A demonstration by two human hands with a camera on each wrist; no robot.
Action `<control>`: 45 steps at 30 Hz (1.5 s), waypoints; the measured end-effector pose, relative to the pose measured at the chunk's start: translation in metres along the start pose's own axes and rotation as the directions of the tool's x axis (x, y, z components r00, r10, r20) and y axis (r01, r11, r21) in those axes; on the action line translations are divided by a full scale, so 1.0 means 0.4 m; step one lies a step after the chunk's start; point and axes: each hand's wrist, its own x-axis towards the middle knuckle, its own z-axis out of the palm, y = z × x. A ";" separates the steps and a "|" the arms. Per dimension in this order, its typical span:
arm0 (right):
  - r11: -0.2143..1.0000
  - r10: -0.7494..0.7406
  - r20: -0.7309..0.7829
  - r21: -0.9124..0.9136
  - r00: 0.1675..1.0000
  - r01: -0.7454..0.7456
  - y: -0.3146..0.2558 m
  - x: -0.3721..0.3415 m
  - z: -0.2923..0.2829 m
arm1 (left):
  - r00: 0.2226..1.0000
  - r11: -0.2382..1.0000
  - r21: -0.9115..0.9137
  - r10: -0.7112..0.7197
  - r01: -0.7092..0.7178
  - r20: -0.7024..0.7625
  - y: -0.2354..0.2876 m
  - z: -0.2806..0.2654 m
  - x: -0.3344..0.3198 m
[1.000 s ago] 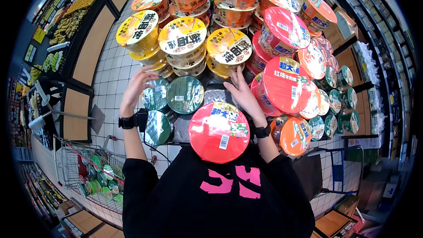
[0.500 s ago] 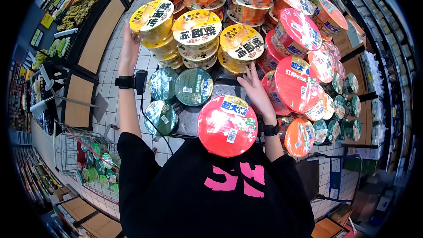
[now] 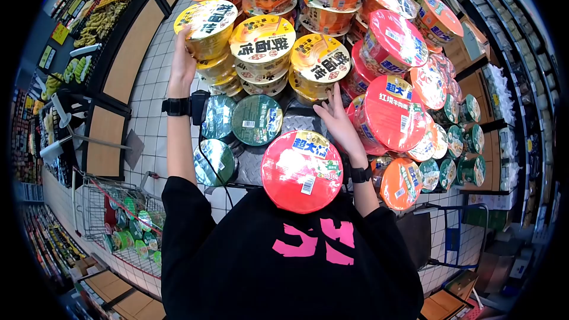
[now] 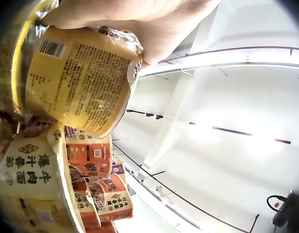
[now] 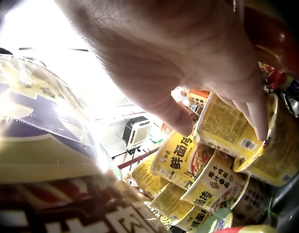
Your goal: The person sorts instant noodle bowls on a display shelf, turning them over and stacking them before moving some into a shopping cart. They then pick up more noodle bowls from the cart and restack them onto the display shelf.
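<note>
The left hand (image 3: 182, 65) lay against the outer side of the left yellow tub (image 3: 207, 47), high on its stack. Its fingers were partly out of sight, so how far they were curled could not be told. The right hand (image 3: 341, 127) was open, thumb away from the lightly bent, spread fingers, with fingertips touching the lower side of the right yellow tub (image 3: 311, 90). With one hand at each end, the row of yellow tubs, the middle yellow tub (image 3: 261, 53) among them, was probably being steadied or squared up; the touch looked like side pressure rather than lifting. Stacking lid up, base on lid, seemed meant to save room and show the labels.

Nearer the body, green tubs (image 3: 256, 120) stood on the ridged metal surface (image 3: 299, 123), beside the yellow stacks. A large red tub (image 3: 302, 172) was in front of the black shirt (image 3: 237, 255), what bore it hidden beneath its broad lid. Other red tubs (image 3: 394, 112) stood to the right, orange tubs (image 3: 335, 15) behind.

The left wrist view cut off the left hand's fingertips and the stack's foot. In the right wrist view, glare and blur washed out a big tub (image 5: 37, 155) close to the camera. The lower yellow tubs were mostly covered by those above, and the shopping cart's (image 3: 118, 219) contents were too small to read.
</note>
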 end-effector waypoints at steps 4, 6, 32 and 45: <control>1.000 0.000 -0.004 -0.022 1.000 0.000 0.015 0.003 -0.005 | 0.986 0.998 -0.029 -0.055 0.052 -0.156 -0.019 -0.023 0.011; 0.997 -0.054 0.003 -0.061 0.999 0.054 0.017 0.006 -0.010 | 0.984 0.999 -0.044 -0.037 0.030 -0.173 -0.011 -0.036 0.010; 0.918 -0.387 0.030 -0.087 0.922 0.388 -0.211 -0.076 0.039 | 0.840 0.948 -0.028 -0.267 0.317 0.472 -0.062 0.404 -0.267; 0.941 -0.317 -0.035 0.115 0.948 0.319 -0.135 0.005 0.030 | 0.730 0.907 0.085 -0.386 0.414 0.564 -0.176 0.376 -0.237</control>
